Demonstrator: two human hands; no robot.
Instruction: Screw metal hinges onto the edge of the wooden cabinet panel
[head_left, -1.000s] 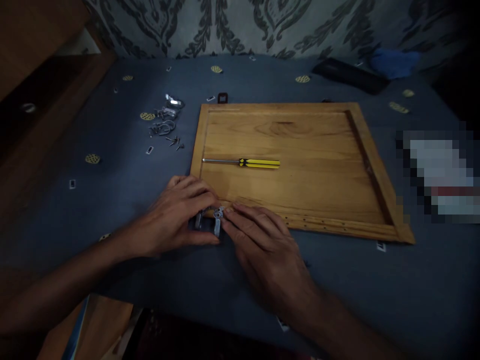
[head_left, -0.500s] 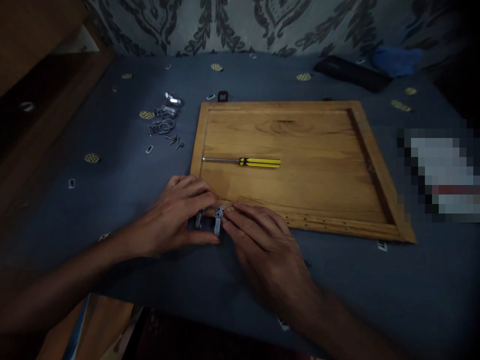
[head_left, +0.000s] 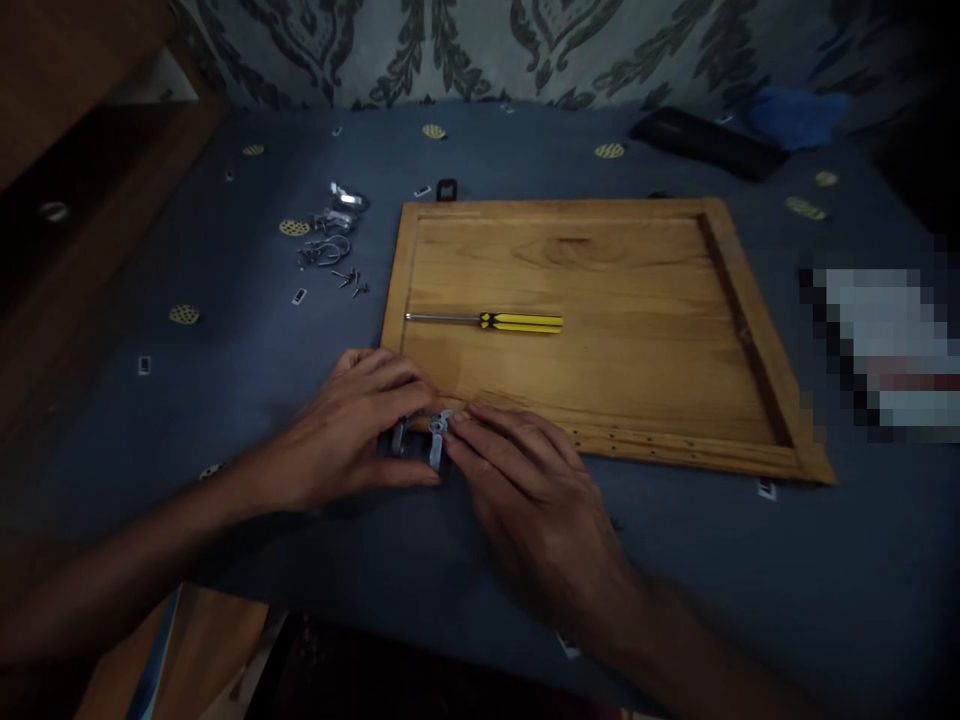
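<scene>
At the near left corner of the wooden panel (head_left: 600,290), both hands are on a small silver metal handle (head_left: 437,448) with a U-shaped look. My left hand (head_left: 337,430) curls around it, fingers over the frame edge and thumb below. The fingertips of my right hand (head_left: 525,480) press the handle's small mounting plate against the near frame strip. Part of the handle is hidden by my fingers. A screwdriver (head_left: 521,322) with a yellow and black grip lies on the panel, its shaft pointing left.
Left of the panel lie several silver fittings (head_left: 341,215) and loose screws (head_left: 350,280) on the blue patterned cloth (head_left: 225,420). Behind are a black case (head_left: 705,145) and a blue cloth bundle (head_left: 799,118). A dark metal loop (head_left: 447,190) sticks out at the panel's far edge.
The hands keep almost the same hold on the handle at the panel's corner. Only a slight shift of the whole view is visible.
</scene>
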